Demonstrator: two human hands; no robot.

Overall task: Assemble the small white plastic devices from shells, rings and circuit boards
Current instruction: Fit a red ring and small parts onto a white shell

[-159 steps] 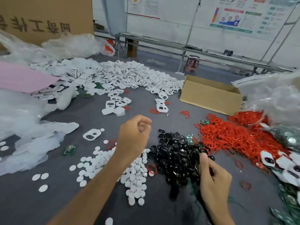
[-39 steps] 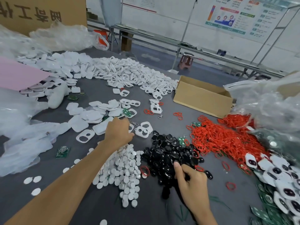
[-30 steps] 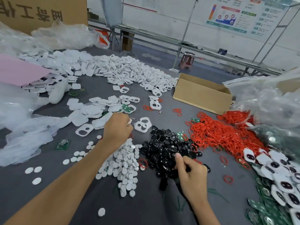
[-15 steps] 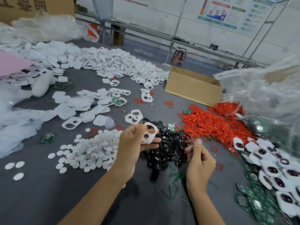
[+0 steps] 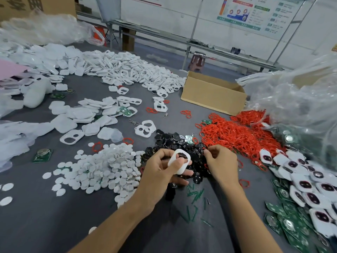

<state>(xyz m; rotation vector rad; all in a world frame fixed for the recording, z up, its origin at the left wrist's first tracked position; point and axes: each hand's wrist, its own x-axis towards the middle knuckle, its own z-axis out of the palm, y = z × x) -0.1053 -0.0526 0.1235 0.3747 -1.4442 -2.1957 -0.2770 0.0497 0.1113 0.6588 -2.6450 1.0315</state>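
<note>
While I watched the head view, the left hand (image 5: 160,172) held 1 white shell (image 5: 177,161) above the near edge of the black parts pile (image 5: 171,139), thumb and fingers pinched on its rim. The shell's long axis ran roughly away from me, leaning slightly left at the near end, with its open face turned up toward the camera. I saw 1 cutout at its far end; the fingers hid the near end, so I could not confirm a second. The right hand (image 5: 221,163) sat just beside it, knuckles toward me and fingers curled with the tips drawn together where the black parts met the red rings (image 5: 237,136); I could not tell whether anything was pinched there. The piles were beyond counting: white discs (image 5: 105,167) left of the hands, a far heap of shells (image 5: 127,66), and finished white devices (image 5: 310,189) lying over green circuit boards (image 5: 288,221) at the right, where the frame cut them off. I counted 1 cardboard box (image 5: 213,92), its inside hidden, 1 lone green board (image 5: 42,155) left of the discs, and 1 flat shell (image 5: 72,136) showing 2 cutouts. Clear plastic bags (image 5: 300,99) blurred the right edge of the grey table (image 5: 54,216).
</note>
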